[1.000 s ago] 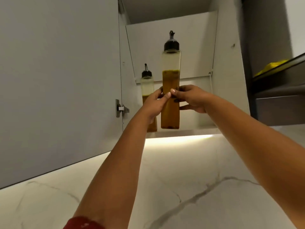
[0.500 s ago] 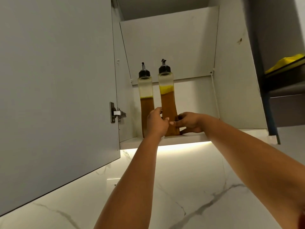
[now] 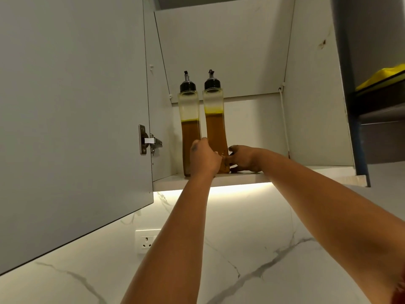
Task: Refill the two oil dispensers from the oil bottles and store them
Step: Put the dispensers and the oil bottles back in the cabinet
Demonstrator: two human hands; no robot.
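Two tall clear oil dispensers with black pour caps stand upright side by side on the bottom shelf (image 3: 291, 175) of an open wall cabinet. The left dispenser (image 3: 189, 119) and the right dispenser (image 3: 214, 123) both hold amber oil; the right one is filled a little higher. My left hand (image 3: 205, 157) and my right hand (image 3: 242, 159) grip the base of the right dispenser from either side, fingers curled round it. Its foot rests on the shelf.
The cabinet door (image 3: 72, 119) stands open at the left with a metal hinge (image 3: 149, 142). To the right is a darker open shelf with a yellow item (image 3: 382, 77). Below lie a marble wall and a wall socket (image 3: 146, 240), lit by an under-cabinet strip.
The right dispenser went from held up in the air down onto the shelf beside the left one. Both hands slid down to its base.
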